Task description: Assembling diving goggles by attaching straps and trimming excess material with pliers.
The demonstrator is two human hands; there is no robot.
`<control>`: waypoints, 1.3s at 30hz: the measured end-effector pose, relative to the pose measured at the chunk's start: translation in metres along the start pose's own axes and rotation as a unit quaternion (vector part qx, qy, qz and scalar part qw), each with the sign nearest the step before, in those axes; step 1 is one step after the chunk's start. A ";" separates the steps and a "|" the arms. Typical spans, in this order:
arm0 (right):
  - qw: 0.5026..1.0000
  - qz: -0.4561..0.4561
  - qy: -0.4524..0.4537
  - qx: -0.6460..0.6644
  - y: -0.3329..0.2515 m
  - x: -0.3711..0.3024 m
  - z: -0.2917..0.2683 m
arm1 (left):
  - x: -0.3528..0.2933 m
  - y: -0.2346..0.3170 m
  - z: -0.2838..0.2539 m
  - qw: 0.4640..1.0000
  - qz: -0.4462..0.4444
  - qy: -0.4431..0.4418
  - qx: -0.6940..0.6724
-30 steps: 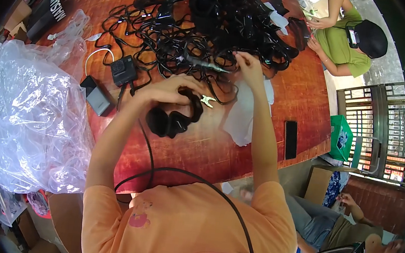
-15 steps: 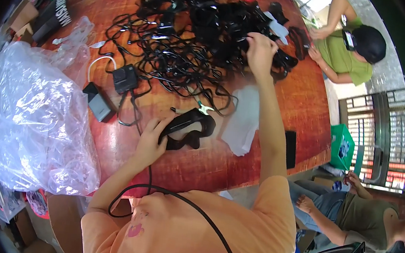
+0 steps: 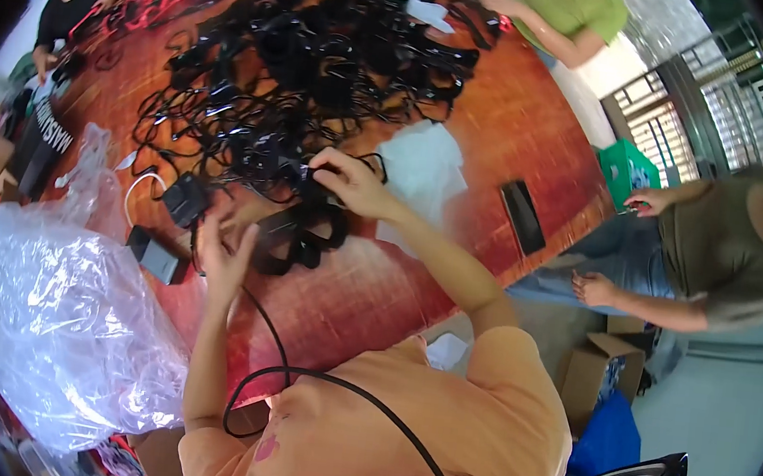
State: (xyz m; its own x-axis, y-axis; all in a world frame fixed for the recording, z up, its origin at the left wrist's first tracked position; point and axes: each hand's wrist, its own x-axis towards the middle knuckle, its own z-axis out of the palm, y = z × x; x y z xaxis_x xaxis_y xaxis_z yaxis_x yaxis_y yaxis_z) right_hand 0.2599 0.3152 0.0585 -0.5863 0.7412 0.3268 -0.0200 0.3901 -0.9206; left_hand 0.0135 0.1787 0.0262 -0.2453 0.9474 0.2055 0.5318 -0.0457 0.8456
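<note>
A heap of glossy black cords and straps (image 3: 262,133) lies tangled on the reddish wooden table (image 3: 508,93). At its near edge my right hand (image 3: 359,187) is closed, thumb and fingertips together at the black cords; what they pinch is too small to make out. Just below, a black looped piece with a wide band (image 3: 311,245) rests on the table between my hands. My left hand (image 3: 226,259) is open, thumb and fingers apart, slightly blurred, left of that piece and beside a small black box (image 3: 185,201) on a cable.
Clear plastic wrapping (image 3: 75,327) bulges over the left side. A grey power bank (image 3: 154,254) lies near it. White sheets (image 3: 422,163) and a black phone-like slab (image 3: 522,216) are to the right. Co-workers stand at the far left, far right and right, near a green bin (image 3: 629,168).
My right hand has come back from the far right of the heap to its near edge. My left hand has let go of the black looped piece and spread its fingers. The view has shifted.
</note>
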 end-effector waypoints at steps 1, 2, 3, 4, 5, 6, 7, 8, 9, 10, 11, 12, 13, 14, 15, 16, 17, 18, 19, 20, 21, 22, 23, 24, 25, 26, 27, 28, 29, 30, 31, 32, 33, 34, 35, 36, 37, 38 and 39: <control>1.000 0.012 -0.005 0.013 -0.003 -0.003 0.003 | 0.009 0.002 0.005 0.998 0.053 0.025 -0.015; 0.999 0.023 -0.012 0.026 -0.008 -0.005 0.004 | 0.022 0.005 0.012 0.993 0.104 0.051 -0.030; 0.999 -0.031 -0.023 0.006 -0.013 -0.005 0.001 | 0.033 0.036 0.011 0.991 0.122 0.047 0.014; 0.999 -0.028 -0.021 0.006 -0.018 -0.003 0.000 | 0.042 0.064 0.009 0.987 0.138 0.047 0.061; 0.998 -0.037 -0.054 0.013 -0.024 0.000 -0.001 | 0.056 0.051 0.014 0.985 0.166 0.028 0.046; 0.995 -0.046 -0.088 0.021 -0.029 0.002 -0.003 | 0.071 0.046 0.015 0.962 0.248 0.056 0.096; 0.997 -0.046 -0.062 -0.008 -0.036 -0.001 -0.007 | 0.082 0.034 0.017 0.979 0.194 0.037 0.045; 0.995 -0.062 -0.037 -0.073 -0.030 -0.005 -0.017 | 0.090 0.026 0.020 0.990 0.142 0.015 -0.005; 0.998 -0.010 0.028 -0.051 -0.027 -0.016 -0.025 | 0.090 0.035 0.018 0.986 0.152 0.071 0.013; 0.995 0.042 0.091 -0.029 -0.028 -0.030 -0.035 | 0.089 0.050 0.013 0.978 0.162 0.128 0.030; 0.966 0.031 0.131 -0.221 -0.032 -0.049 -0.046 | 0.084 0.063 0.004 0.978 0.136 0.152 0.047; 0.900 0.014 0.164 -0.404 -0.035 -0.068 -0.056 | 0.084 0.062 -0.009 0.977 0.114 0.161 0.081; 0.859 0.023 0.156 -0.488 -0.030 -0.091 -0.064 | 0.085 0.067 -0.015 0.974 0.138 0.156 0.094; 0.810 0.033 0.147 -0.567 -0.018 -0.111 -0.072 | 0.086 0.070 -0.018 0.970 0.161 0.150 0.107; 0.811 0.032 0.146 -0.566 -0.002 -0.122 -0.082 | 0.084 0.066 -0.018 0.970 0.160 0.151 0.108; 0.850 0.073 0.119 -0.508 0.015 -0.128 -0.095 | 0.082 0.058 -0.017 0.976 0.156 0.117 0.101; 0.883 0.110 0.091 -0.448 0.027 -0.125 -0.108 | 0.082 0.053 -0.016 0.980 0.152 0.086 0.094; 0.883 0.112 0.088 -0.447 0.022 -0.116 -0.119 | 0.076 0.050 -0.016 0.981 0.149 0.084 0.094; 0.902 0.149 0.144 -0.379 0.008 -0.096 -0.130 | 0.069 0.047 -0.019 0.988 0.113 0.059 0.083; 0.913 0.184 0.195 -0.307 0.001 -0.075 -0.141 | 0.061 0.044 -0.024 0.994 0.076 0.035 0.074; 0.912 0.143 0.214 -0.319 0.003 -0.059 -0.158 | 0.055 0.042 -0.028 0.996 0.056 0.034 0.061; 0.908 0.101 0.233 -0.332 0.009 -0.043 -0.181 | 0.054 0.037 -0.029 0.996 0.055 0.033 0.061; 0.853 0.031 0.232 -0.466 0.019 -0.031 -0.204 | 0.054 0.033 -0.029 0.999 0.049 0.021 0.001; 0.779 -0.042 0.221 -0.585 0.031 -0.021 -0.223 | 0.050 0.027 -0.030 0.998 0.039 0.014 -0.056; 0.743 0.016 0.215 -0.634 0.044 -0.014 -0.237 | 0.051 0.018 -0.028 0.995 0.075 0.023 -0.057; 0.704 0.071 0.205 -0.677 0.056 -0.009 -0.245 | 0.052 -0.003 -0.025 0.997 0.048 0.029 -0.049; 0.733 0.101 0.158 -0.654 0.066 -0.017 -0.260 | 0.053 -0.002 -0.024 0.997 0.068 0.024 0.000; 0.760 0.128 0.108 -0.628 0.074 -0.019 -0.268 | 0.051 0.003 -0.020 0.995 0.085 0.021 0.050; 0.741 0.194 0.067 -0.639 0.068 -0.012 -0.255 | 0.045 0.003 -0.018 0.998 0.043 0.028 0.019; 0.717 0.252 0.019 -0.650 0.047 -0.008 -0.231 | 0.036 0.003 -0.018 0.999 -0.001 0.043 -0.012; 0.738 0.187 0.035 -0.647 0.012 -0.005 -0.195 | 0.028 0.012 -0.022 0.998 0.002 0.052 0.041; 0.757 0.125 0.051 -0.639 -0.023 -0.005 -0.153 | 0.022 0.013 -0.023 0.998 -0.004 0.059 0.031; 0.855 0.050 0.030 -0.515 -0.044 -0.008 -0.118 | 0.018 0.014 -0.023 0.998 -0.006 0.055 0.041; 0.926 -0.022 0.013 -0.376 -0.055 -0.009 -0.083 | 0.017 0.014 -0.023 0.998 -0.004 0.047 0.049; 0.943 -0.024 -0.019 -0.331 -0.058 -0.012 -0.055 | 0.018 0.020 -0.018 0.996 0.032 0.055 0.056; 0.957 -0.030 -0.054 -0.282 -0.057 -0.010 -0.028 | 0.017 0.013 -0.016 0.997 0.043 0.060 0.036; 0.948 -0.043 -0.053 -0.310 -0.050 -0.006 -0.007 | 0.018 0.015 -0.015 0.996 0.045 0.070 0.020; 0.938 -0.054 -0.051 -0.339 -0.042 -0.005 0.004 | 0.018 0.019 -0.013 0.996 0.046 0.078 0.002; 0.937 -0.046 -0.049 -0.342 -0.029 -0.002 0.003 | 0.019 0.021 -0.010 0.996 0.045 0.071 -0.003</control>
State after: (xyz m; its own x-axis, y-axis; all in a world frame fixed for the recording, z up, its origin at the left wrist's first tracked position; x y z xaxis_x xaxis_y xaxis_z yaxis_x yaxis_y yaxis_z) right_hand 0.2592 0.3006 0.0839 -0.6803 0.6465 0.3454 0.4303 0.7337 -0.5259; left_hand 0.0121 0.1927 0.0525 -0.3092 0.8853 0.3473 0.5525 -0.1301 0.8233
